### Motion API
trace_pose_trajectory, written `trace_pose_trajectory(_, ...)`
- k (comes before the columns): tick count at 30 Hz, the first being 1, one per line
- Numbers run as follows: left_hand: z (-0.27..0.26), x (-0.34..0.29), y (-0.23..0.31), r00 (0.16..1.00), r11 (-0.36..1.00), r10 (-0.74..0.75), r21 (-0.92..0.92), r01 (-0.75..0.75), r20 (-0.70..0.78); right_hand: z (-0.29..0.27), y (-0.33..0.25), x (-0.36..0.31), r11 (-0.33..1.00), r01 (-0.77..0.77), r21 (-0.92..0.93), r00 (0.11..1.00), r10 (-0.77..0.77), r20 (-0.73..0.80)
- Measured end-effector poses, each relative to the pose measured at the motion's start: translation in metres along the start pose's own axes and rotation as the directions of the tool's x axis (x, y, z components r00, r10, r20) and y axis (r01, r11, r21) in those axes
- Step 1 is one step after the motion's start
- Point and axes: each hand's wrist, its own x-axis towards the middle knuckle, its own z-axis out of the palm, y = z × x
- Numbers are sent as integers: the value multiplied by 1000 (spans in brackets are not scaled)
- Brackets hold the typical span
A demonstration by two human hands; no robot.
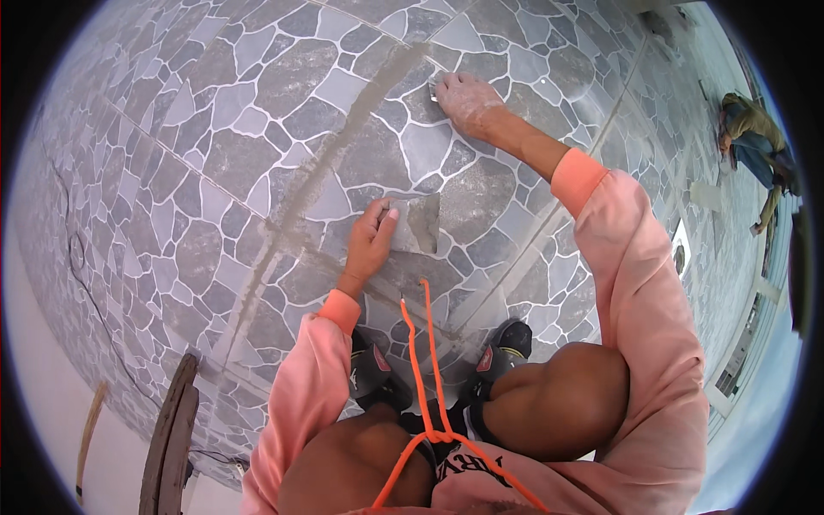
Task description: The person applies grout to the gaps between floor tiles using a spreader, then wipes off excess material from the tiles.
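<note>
My left hand [371,239] pinches the edge of a thin grey flat piece [402,225], which has a darker smear of wet grout [423,225] on its right part. The piece is just above or on the stone-patterned tile floor [369,154]; I cannot tell which. Farther off and to the right, my right hand [468,101], dusted with pale powder, is closed with its knuckles up near the floor. A small light edge shows by its fingertips, but what it grips is mostly hidden. Left of both hands, a band of grey grout [330,150] runs along a tile joint.
My shoes [378,373] stand close below the hands, with orange hood cords [416,343] dangling between. Wooden planks [172,429] and a dark cable [81,266] are at left. At far right another person [755,142] bends down near a pale flat sheet [705,196].
</note>
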Motion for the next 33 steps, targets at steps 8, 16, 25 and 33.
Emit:
trace_pose_trajectory(8,-3,-1,2,1000,1000,-14,-9,14,18,-9,2,29,985,-166,-48,986,167,21)
trace_pose_trajectory(16,5,0,-5,1000,999,-18,-29,19,25,-48,96,-12,909,-413,50,908,406,106)
trace_pose_trajectory(25,-10,3,-14,996,995,84,-54,-83,28,-117,110,-108,927,-361,106,915,330,230)
trace_pose_trajectory(33,-8,-16,-4,990,981,-89,-159,107,112,-118,191,-212,890,-390,235,908,330,259)
